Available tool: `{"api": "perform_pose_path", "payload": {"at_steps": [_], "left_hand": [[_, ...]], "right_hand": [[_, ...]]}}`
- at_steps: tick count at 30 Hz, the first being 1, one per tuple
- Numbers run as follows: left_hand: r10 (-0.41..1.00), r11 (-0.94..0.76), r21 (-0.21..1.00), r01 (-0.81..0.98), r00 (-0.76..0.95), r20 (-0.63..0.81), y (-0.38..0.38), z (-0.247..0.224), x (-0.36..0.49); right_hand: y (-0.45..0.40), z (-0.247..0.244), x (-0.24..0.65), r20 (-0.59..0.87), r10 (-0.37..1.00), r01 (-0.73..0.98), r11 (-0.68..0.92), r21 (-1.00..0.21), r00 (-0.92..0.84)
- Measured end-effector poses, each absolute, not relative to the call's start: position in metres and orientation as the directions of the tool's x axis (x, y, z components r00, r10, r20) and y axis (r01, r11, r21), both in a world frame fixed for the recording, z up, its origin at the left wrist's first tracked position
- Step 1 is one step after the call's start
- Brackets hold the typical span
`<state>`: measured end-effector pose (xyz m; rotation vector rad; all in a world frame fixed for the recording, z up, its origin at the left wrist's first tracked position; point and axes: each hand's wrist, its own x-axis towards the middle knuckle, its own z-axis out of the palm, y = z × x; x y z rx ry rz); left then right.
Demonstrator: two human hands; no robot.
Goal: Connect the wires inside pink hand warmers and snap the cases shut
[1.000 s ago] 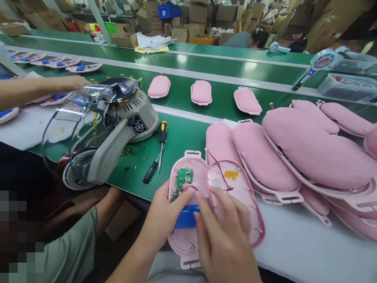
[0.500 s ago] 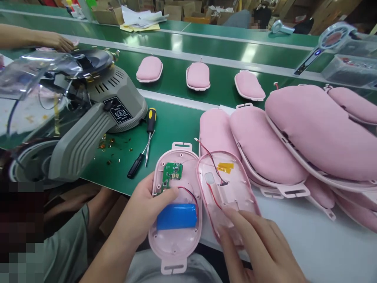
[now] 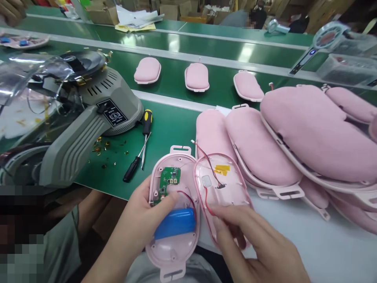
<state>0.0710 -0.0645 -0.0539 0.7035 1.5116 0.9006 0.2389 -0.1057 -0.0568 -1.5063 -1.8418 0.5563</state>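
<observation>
My left hand (image 3: 147, 214) grips a pink plastic shell half (image 3: 173, 251) by its left rim, thumb inside. In that half sit a green circuit board (image 3: 170, 177) and a blue battery pack (image 3: 176, 223) with thin wires. Beside it on the right lies the other, opened half (image 3: 232, 192), joined by a fine wire. It carries yellow tape (image 3: 222, 169), a small pale pad (image 3: 206, 181) and a red-and-black lead (image 3: 207, 154) with a white plug. My right hand (image 3: 250, 236) pinches a red wire (image 3: 207, 200) between thumb and index finger over this half.
A grey tape dispenser (image 3: 114, 106) stands at left, with tape scraps and two screwdrivers (image 3: 147, 122) nearby. Closed pink cases (image 3: 262, 149) are piled at right. Three more pink cases (image 3: 196, 76) lie farther back. Another person's hand (image 3: 12, 11) shows at upper left.
My right hand has moved up and left and now pinches the red wire. The blue battery has tilted slightly. The other person's hand has moved away from the dispenser.
</observation>
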Motion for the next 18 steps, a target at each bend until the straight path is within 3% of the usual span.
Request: {"api": "perform_pose_path", "payload": {"at_steps": [5, 8, 10, 15, 18], "left_hand": [[0.907, 0.419, 0.906, 0.055, -0.077, -0.415, -0.069, -0.048, 0.068], [0.931, 0.364, 0.913, 0.186, -0.082, -0.355, -0.074, -0.047, 0.067], [0.946, 0.323, 0.911, 0.255, -0.102, -0.307, -0.078, -0.046, 0.069], [0.969, 0.242, 0.897, 0.371, -0.133, -0.207, -0.082, -0.043, 0.074], [0.974, 0.220, 0.887, 0.405, -0.131, -0.182, -0.081, -0.040, 0.076]], "right_hand": [[-0.069, -0.037, 0.229, 0.226, 0.961, 0.562, 0.277, -0.779, -0.160], [-0.055, -0.034, 0.222, 0.004, 0.978, 0.434, 0.096, -0.896, -0.207], [-0.051, -0.033, 0.218, -0.104, 0.971, 0.417, -0.006, -0.909, -0.213], [-0.052, -0.035, 0.214, -0.231, 0.950, 0.320, -0.156, -0.935, -0.212], [-0.054, -0.037, 0.214, -0.225, 0.963, 0.251, -0.184, -0.950, -0.147]]}}
